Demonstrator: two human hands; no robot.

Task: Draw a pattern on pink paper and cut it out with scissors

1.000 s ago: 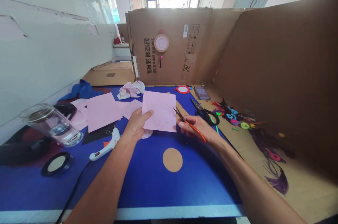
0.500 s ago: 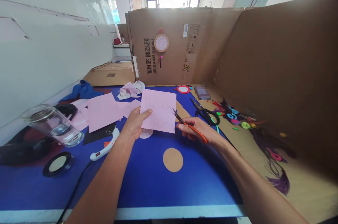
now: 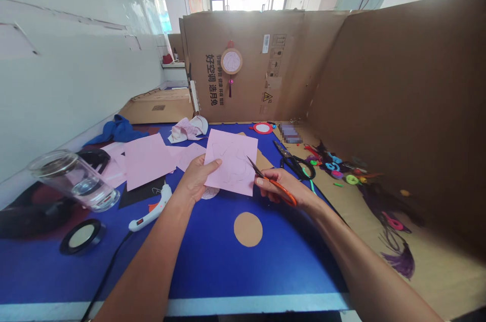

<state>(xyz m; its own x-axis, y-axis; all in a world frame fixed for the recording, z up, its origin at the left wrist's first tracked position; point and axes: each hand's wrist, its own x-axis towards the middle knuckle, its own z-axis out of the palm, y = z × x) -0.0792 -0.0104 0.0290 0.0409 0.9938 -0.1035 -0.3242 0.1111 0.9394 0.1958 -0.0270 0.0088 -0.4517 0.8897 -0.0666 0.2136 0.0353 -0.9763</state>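
My left hand [image 3: 197, 176] pinches the left edge of a pink sheet of paper [image 3: 232, 162], its thumb on top. Faint pencil lines run over the sheet, which is held up above the table. In my right hand [image 3: 279, 186] is a pair of scissors [image 3: 281, 190] with orange handles. The dark blades point up and left, over the right part of the sheet, and look nearly closed; whether they touch the paper I cannot tell. Below lies a round brown cardboard disc [image 3: 248, 229]. Partly under the sheet sits a small round patterned paper [image 3: 210, 192].
A white glue gun [image 3: 150, 213] with a cord, a glass jar [image 3: 81, 183] and a round black-rimmed item [image 3: 81, 236] stand left. Black-handled scissors [image 3: 298, 162] and a purple tassel [image 3: 402, 261] lie right. Cardboard walls [image 3: 250, 69] bound the back and right.
The pink paper has moved slightly right and tilted a little in my left hand. The scissors have barely shifted, with their tips now farther over the sheet.
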